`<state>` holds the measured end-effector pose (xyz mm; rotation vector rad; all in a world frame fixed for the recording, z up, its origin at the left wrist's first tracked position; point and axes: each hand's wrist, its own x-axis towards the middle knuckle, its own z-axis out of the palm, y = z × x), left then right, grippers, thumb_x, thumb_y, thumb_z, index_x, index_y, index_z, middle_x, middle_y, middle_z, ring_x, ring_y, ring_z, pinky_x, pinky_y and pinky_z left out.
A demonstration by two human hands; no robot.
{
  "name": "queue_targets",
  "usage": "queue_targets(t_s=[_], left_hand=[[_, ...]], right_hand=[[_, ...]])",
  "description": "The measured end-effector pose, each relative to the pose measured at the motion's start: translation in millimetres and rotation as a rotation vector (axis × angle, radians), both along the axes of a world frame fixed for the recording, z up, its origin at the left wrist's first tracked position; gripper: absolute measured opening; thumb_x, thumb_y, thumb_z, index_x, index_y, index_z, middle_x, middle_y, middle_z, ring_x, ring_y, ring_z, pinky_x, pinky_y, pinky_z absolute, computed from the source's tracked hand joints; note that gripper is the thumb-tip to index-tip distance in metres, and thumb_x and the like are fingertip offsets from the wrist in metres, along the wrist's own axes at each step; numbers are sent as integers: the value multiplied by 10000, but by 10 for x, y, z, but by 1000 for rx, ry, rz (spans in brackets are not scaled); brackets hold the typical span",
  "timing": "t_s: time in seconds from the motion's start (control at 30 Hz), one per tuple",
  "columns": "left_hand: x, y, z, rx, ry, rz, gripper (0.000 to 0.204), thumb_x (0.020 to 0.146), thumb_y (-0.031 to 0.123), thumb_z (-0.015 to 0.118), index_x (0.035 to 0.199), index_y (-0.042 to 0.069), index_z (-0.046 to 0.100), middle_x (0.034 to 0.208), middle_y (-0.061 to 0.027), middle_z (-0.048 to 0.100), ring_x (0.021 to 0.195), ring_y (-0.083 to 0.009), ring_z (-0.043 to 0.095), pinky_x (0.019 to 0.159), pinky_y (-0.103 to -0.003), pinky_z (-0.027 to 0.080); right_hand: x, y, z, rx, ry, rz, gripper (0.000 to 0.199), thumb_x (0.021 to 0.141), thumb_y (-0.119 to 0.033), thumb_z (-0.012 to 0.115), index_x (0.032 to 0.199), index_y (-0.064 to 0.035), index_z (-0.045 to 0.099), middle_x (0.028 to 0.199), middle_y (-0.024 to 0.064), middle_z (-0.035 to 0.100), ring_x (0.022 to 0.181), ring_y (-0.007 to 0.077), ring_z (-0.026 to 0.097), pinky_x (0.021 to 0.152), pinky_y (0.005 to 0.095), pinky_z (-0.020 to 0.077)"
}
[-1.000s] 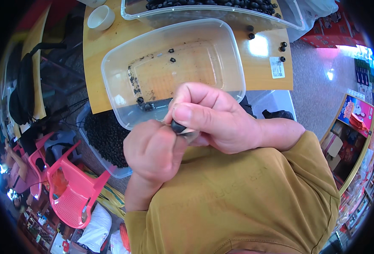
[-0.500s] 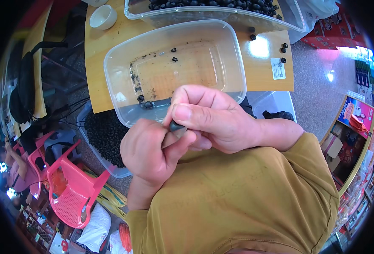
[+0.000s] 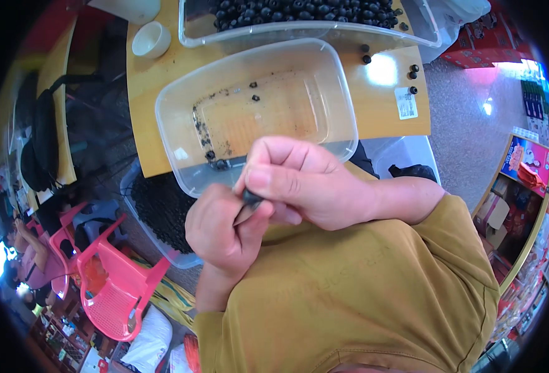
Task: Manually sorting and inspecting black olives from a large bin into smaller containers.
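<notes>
My two hands meet in front of my chest, over the near rim of a translucent plastic basin (image 3: 274, 127). In my right hand (image 3: 308, 186), thumb and fingers pinch a small black rounded piece (image 3: 251, 198), which looks like a fruit or nut. My left hand (image 3: 215, 227) is closed right against it. A thin, greyish, flat edge shows between the left thumb and forefinger, but what it belongs to is hidden. Inside the basin lie dark crumbs and a few black bits (image 3: 255, 97), with larger ones (image 3: 219, 164) near the close left corner.
A clear bin (image 3: 311, 26) heaped with black round pieces stands beyond the basin. Several loose ones (image 3: 366, 59) lie on the wooden table (image 3: 380, 118) at right. A white bowl (image 3: 151, 40) sits at far left. Below are another bin of dark pieces (image 3: 162, 208) and a pink chair (image 3: 109, 304).
The view has shifted slightly, so the table and bins sit a little lower. Both hands stay together around the black piece, which appears slightly turned.
</notes>
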<state>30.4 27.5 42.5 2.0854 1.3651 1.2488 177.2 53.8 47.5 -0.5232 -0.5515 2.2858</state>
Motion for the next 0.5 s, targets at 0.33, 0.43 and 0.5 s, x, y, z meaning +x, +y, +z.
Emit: queue_targets(t_s=[0.33, 0.43, 0.5], left_hand=[[-9, -151, 24, -501, -675, 75, 383, 891, 310, 512, 647, 27, 429, 587, -1, 418, 497, -65, 362, 436, -211, 256], [-45, -177, -10, -500, -708, 56, 364, 893, 296, 511, 653, 32, 434, 591, 5, 415, 500, -54, 347, 444, -197, 257], [-75, -200, -63, -500, -712, 49, 358, 894, 289, 510, 655, 32, 438, 593, 8, 414, 504, -49, 344, 449, -193, 259]], right_hand=[[66, 34, -17, 79, 45, 114, 191, 926, -247, 460, 934, -62, 508, 659, -27, 459, 544, 39, 390, 495, 181, 312], [150, 154, 67, 70, -61, 73, 194, 919, -236, 472, 970, -55, 519, 639, -15, 454, 539, 60, 402, 505, 198, 327], [183, 236, 76, -51, -59, -88, 193, 904, -221, 496, 998, -55, 526, 621, -8, 443, 532, 82, 408, 523, 223, 344]])
